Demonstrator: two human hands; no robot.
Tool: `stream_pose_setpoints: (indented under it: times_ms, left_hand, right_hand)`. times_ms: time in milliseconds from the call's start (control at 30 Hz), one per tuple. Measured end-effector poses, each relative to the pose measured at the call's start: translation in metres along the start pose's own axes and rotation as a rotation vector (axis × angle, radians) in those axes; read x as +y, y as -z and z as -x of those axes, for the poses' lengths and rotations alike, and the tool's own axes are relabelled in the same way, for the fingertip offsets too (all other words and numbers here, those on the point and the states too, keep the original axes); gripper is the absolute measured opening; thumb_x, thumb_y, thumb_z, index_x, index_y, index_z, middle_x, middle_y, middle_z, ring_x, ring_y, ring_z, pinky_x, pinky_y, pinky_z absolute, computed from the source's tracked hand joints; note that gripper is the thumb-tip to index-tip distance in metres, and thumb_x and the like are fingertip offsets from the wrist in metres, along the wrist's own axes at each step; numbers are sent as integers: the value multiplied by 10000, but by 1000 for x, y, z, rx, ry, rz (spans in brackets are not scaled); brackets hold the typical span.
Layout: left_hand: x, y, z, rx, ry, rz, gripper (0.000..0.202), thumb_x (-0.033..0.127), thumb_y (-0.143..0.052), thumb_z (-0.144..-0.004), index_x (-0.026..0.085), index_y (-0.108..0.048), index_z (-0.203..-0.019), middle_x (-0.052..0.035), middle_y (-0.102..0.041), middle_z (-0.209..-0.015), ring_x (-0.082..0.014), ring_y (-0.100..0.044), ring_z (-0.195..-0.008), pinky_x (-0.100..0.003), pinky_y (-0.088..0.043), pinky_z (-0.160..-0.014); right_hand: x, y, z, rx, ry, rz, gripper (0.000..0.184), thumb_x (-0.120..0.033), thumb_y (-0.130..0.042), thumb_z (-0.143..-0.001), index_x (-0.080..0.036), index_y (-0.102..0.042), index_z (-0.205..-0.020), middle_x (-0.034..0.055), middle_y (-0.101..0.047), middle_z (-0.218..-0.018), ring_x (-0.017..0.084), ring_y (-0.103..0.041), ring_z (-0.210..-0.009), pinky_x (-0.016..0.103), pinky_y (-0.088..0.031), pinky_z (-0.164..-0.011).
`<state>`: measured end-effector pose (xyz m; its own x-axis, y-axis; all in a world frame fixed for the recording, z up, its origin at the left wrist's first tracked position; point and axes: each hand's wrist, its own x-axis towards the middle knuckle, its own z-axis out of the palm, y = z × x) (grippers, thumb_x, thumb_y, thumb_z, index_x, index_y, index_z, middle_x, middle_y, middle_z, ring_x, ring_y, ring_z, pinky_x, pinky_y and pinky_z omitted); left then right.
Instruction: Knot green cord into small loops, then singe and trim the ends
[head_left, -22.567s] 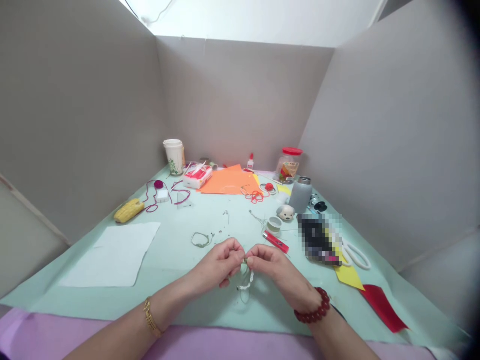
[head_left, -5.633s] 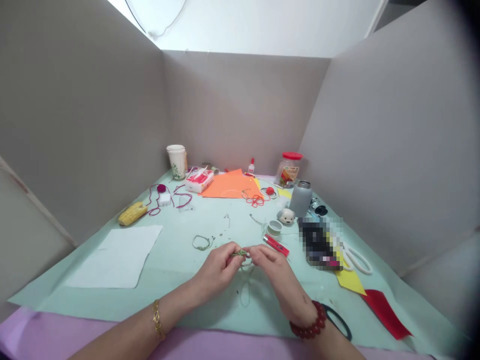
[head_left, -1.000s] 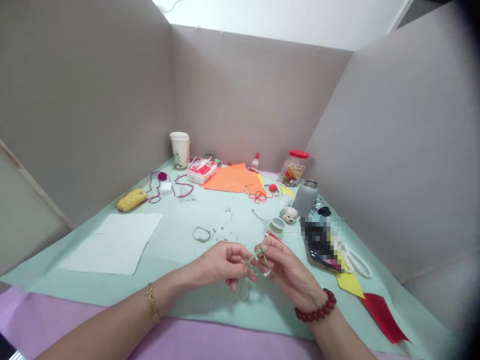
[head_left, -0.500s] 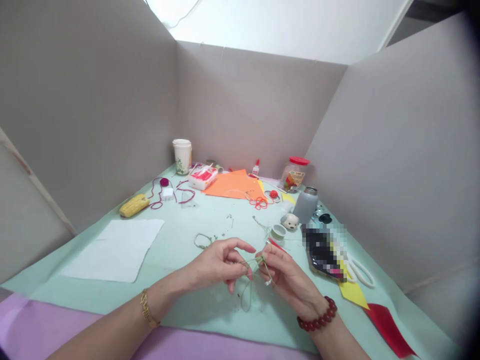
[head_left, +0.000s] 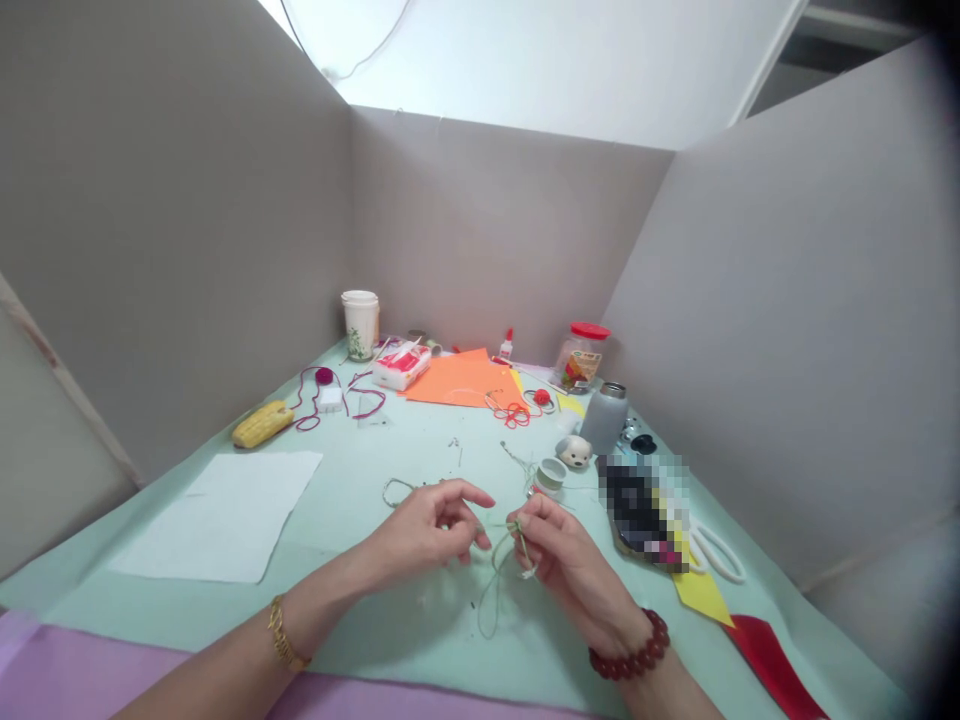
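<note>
My right hand (head_left: 574, 560) is closed, thumb and index finger pinching a knotted part of a thin green cord (head_left: 489, 612). The cord's loop hangs below, between my hands, and a short end with a pale tip sticks out under my right fingers. A strand stretches left to my left hand (head_left: 431, 525), whose thumb and curled fingers close on it while the index finger points out above. Behind my left hand lies a green cord ring (head_left: 395, 490), partly covered. A spool (head_left: 551, 474) stands beyond my right hand, with loose green strands around it.
White paper (head_left: 217, 515) and a corn-shaped object (head_left: 262, 425) lie left. Orange sheets (head_left: 454, 380), a tissue pack (head_left: 401, 366) and cups (head_left: 361, 325) are at the back. Right are a jar (head_left: 581, 360), grey bottle (head_left: 604, 420), dog-head figure (head_left: 574, 452) and white-handled scissors (head_left: 718, 555).
My left hand has shifted slightly left, away from my right hand, with the strand between them. The hanging loop shows lower. The whole view has tilted a little.
</note>
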<state>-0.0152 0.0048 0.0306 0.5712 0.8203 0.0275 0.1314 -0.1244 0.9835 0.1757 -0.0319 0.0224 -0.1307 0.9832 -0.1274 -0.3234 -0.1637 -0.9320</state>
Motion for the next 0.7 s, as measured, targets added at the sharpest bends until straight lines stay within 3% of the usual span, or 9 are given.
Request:
stream_pose_setpoints:
  times_ms: [100, 133, 200, 267, 333, 467, 700]
  left_hand:
    - [7, -3, 5, 278, -140, -271, 283, 156, -453, -793, 222, -653, -982, -33, -642, -1066, -133, -569, -774, -225, -417, -619]
    - [9, -5, 7, 320, -163, -315, 266, 184, -443, -820, 226, -660, -968, -29, -635, -1077, -132, -565, -763, -231, -414, -626]
    - [10, -10, 10, 274, -131, -305, 248, 268, -440, -861, 224, -655, -976, -24, -659, -932, -125, -560, -668, -235, -414, -603]
    - [7, -15, 12, 139, -33, -222, 255, 341, -490, -851, 220, -632, -1024, 6, -627, -698, -125, -555, -567, -227, -417, -546]
    - [3, -19, 11, 66, 41, -139, 283, 340, -548, -812, 213, -603, -1059, 29, -583, -616, -130, -562, -526, -217, -426, -502]
    - [-2, -23, 9, 91, 9, -160, 216, 239, -559, -774, 203, -604, -982, 22, -607, -701, -118, -574, -549, -205, -434, -513]
    - [0, -24, 12, 131, -80, -313, 98, 199, -496, -822, 198, -594, -822, 52, -545, -577, -97, -510, -506, -202, -386, -549]
  right_hand:
    - [0, -4, 3, 42, 61, 163, 239, -354, -682, -742, -184, -520, -696, -54, -453, -543, 93, -382, -524, 224, -330, -525]
    - [1, -6, 4, 58, 82, 226, 236, -359, -669, -750, -186, -518, -698, -52, -460, -550, 98, -389, -531, 228, -333, -529]
    - [1, -10, 5, 87, 118, 334, 232, -364, -653, -757, -190, -513, -696, -47, -470, -569, 103, -389, -538, 234, -332, -528]
    - [3, -15, 6, 118, 156, 404, 227, -357, -646, -752, -194, -503, -684, -46, -468, -580, 105, -379, -538, 236, -318, -516]
    - [5, -18, 7, 147, 183, 445, 223, -338, -643, -745, -199, -490, -662, -49, -453, -572, 105, -363, -531, 237, -296, -501]
    - [12, -21, 7, 187, 232, 490, 194, -295, -622, -755, -203, -490, -648, -41, -464, -588, 115, -380, -547, 243, -304, -507]
    - [10, -20, 8, 178, 175, 449, 209, -324, -620, -772, -197, -503, -654, -44, -477, -551, 115, -407, -531, 243, -329, -523]
